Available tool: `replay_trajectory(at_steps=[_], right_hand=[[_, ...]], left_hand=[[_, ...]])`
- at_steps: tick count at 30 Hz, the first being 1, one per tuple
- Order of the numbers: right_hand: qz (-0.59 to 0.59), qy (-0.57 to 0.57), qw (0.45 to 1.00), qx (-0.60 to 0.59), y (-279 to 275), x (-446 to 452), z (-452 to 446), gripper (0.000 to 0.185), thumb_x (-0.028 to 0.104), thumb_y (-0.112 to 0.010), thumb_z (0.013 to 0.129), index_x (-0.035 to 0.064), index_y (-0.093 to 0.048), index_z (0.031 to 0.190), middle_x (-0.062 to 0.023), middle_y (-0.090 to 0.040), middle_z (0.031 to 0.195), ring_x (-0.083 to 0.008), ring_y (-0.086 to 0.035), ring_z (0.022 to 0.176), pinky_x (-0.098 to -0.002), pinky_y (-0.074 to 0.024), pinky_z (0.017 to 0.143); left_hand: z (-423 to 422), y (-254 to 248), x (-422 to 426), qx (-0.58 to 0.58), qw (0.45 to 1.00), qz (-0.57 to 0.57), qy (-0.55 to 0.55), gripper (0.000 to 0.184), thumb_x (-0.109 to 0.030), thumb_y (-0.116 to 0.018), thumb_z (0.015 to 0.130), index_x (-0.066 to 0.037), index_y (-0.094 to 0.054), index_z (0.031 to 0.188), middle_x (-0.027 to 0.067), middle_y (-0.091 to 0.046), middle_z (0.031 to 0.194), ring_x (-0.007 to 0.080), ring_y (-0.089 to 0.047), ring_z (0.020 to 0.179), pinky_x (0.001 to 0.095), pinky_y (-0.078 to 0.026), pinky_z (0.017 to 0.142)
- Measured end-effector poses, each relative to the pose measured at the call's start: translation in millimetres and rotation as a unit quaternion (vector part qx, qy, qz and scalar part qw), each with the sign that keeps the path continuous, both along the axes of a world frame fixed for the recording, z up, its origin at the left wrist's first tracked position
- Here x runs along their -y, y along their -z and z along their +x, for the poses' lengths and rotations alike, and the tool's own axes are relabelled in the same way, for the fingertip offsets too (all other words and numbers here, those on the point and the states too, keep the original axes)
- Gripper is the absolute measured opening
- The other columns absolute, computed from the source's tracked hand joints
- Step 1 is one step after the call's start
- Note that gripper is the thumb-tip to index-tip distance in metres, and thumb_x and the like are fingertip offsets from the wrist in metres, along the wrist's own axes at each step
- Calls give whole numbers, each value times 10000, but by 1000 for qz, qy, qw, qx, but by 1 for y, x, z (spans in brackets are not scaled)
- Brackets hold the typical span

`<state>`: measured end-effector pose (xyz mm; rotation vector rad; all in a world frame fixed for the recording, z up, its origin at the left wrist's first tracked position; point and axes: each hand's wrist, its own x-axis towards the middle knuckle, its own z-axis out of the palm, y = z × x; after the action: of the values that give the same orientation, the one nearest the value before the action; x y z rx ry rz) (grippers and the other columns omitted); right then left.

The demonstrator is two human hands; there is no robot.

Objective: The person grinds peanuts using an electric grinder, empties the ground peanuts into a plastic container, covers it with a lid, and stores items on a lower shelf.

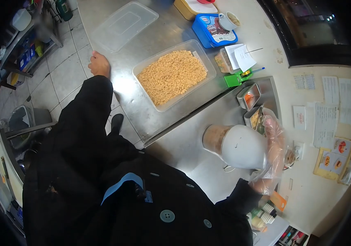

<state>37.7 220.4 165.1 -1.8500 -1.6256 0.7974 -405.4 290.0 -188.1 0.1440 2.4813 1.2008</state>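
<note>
My left hand (99,64), bare, rests at the edge of the steel table (118,88) with its fingers curled in. Near it lies a clear plastic lid (128,25). To the right of that stands a clear rectangular tub (158,108), filled with light-brown crumbly food (171,76). My right hand (273,133) wears a loose clear plastic glove and wraps the far side of a white-topped food chopper (244,146). Brown contents show through the chopper's lower bowl (215,138). The right fingertips are partly hidden, close to a metal container of food (252,118).
Another metal container (249,96) holds orange food. Along the wall stand a blue tub (214,30), a white cup (229,20), papers (243,57) and a green dispenser (237,78). A wall socket (297,151) is behind the chopper. A bin (23,119) stands on the tiled floor.
</note>
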Motion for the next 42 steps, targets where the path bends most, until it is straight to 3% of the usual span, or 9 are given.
replay_trajectory(at_steps=[12, 14, 16, 18, 20, 22, 26, 32, 42], right_hand=[[145, 54, 988, -21, -16, 8, -10, 451, 349, -608, 916, -44, -621, 1139, -141, -640, 1101, -217, -571, 1054, -342, -407, 970], [185, 10, 978, 93, -27, 7, -13, 417, 315, -581, 934, -42, -618, 1145, -161, -637, 1104, -221, -569, 1077, -349, -404, 984], [136, 37, 989, 42, -12, -19, 9, 394, 304, -567, 943, -46, -629, 1113, -179, -648, 1052, -222, -592, 1028, -349, -433, 933], [105, -35, 967, 231, 1, -29, 12, 399, 316, -581, 938, -58, -641, 1065, -175, -665, 998, -211, -608, 951, -327, -458, 854], [115, -4, 993, 21, 16, -28, 9, 426, 362, -594, 931, -54, -655, 999, -78, -655, 840, -150, -574, 767, -286, -456, 712], [20, -3, 997, 81, 10, -28, 6, 435, 397, -606, 921, -33, -662, 947, 15, -562, 725, -86, -465, 655, -243, -393, 601], [23, 0, 999, 26, 14, -28, 10, 424, 406, -602, 923, -13, -660, 893, 56, -467, 674, -59, -364, 608, -239, -325, 538], [-8, 16, 995, 95, 14, -29, 8, 401, 416, -595, 923, 27, -643, 839, 68, -425, 667, -44, -331, 604, -235, -293, 537], [-27, 4, 999, -29, 20, -29, 11, 381, 406, -626, 900, 25, -637, 907, 49, -472, 759, -47, -379, 685, -209, -326, 625]], left_hand=[[9, -26, 4, -11, 1000, -2, 9, 633, -471, -237, 973, 35, -547, 1192, 290, -587, 1167, 453, -537, 1122, 481, -407, 969], [9, -24, 4, -24, 1000, -3, 13, 630, -472, -239, 974, 36, -552, 1178, 295, -593, 1149, 457, -544, 1109, 484, -416, 958], [8, -23, 4, -23, 1000, 1, 15, 630, -472, -237, 974, 35, -553, 1176, 298, -592, 1148, 457, -544, 1108, 485, -416, 957], [10, -26, 4, -19, 1000, 6, 13, 630, -472, -235, 975, 34, -554, 1173, 301, -591, 1146, 457, -545, 1107, 485, -416, 957], [9, -26, 5, -17, 1000, -10, 18, 635, -474, -232, 975, 36, -553, 1174, 298, -591, 1148, 458, -544, 1106, 486, -415, 959], [8, -21, 7, -26, 999, -6, 19, 636, -475, -232, 975, 38, -553, 1174, 296, -592, 1148, 457, -544, 1107, 484, -414, 961], [8, -23, 5, -26, 999, 0, 19, 642, -477, -233, 973, 40, -555, 1174, 292, -593, 1151, 455, -541, 1114, 480, -411, 965], [7, -20, 4, -33, 999, 3, 23, 645, -467, -232, 973, 54, -555, 1171, 302, -590, 1150, 463, -535, 1117, 483, -406, 969], [7, -18, 4, -43, 999, -4, 22, 646, -468, -238, 972, 57, -564, 1162, 304, -593, 1142, 464, -540, 1109, 482, -408, 965]])
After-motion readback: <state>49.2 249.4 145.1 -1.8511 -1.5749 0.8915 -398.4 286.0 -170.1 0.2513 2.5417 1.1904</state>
